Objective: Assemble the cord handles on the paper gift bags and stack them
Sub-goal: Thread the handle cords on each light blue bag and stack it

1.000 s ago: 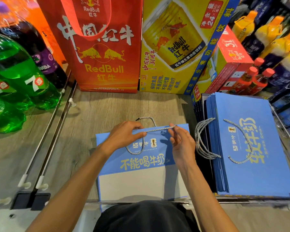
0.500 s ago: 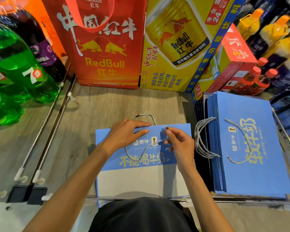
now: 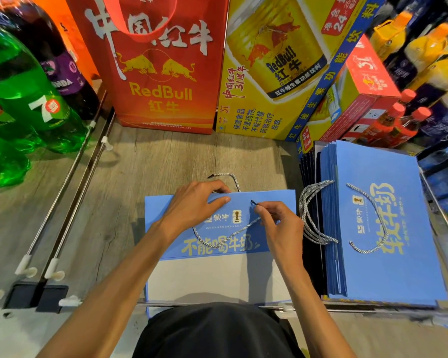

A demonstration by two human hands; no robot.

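Note:
A flat blue paper gift bag (image 3: 217, 270) lies on the wooden shelf in front of me. My left hand (image 3: 194, 206) holds its top edge, fingers curled over the rim. My right hand (image 3: 277, 223) pinches the black-tipped end of a grey-white cord (image 3: 225, 239) close to the bag's top. The cord loops down across the bag's face and under my left hand. A second cord (image 3: 228, 177) sticks out behind the top edge. To the right lies a stack of blue bags (image 3: 388, 228) with cord handles fitted.
A red RedBull bag (image 3: 161, 73) and a yellow RedBull carton (image 3: 274, 73) stand at the back. Green soda bottles (image 3: 23, 104) fill the left beyond metal divider rails (image 3: 70, 197). Red-capped bottles (image 3: 398, 125) and dark bottles crowd the right rear.
My right hand brought the cord end down from a taut stretch above the bag to the bag's face. The cord now hangs in a slack loop. My left hand stayed on the top edge.

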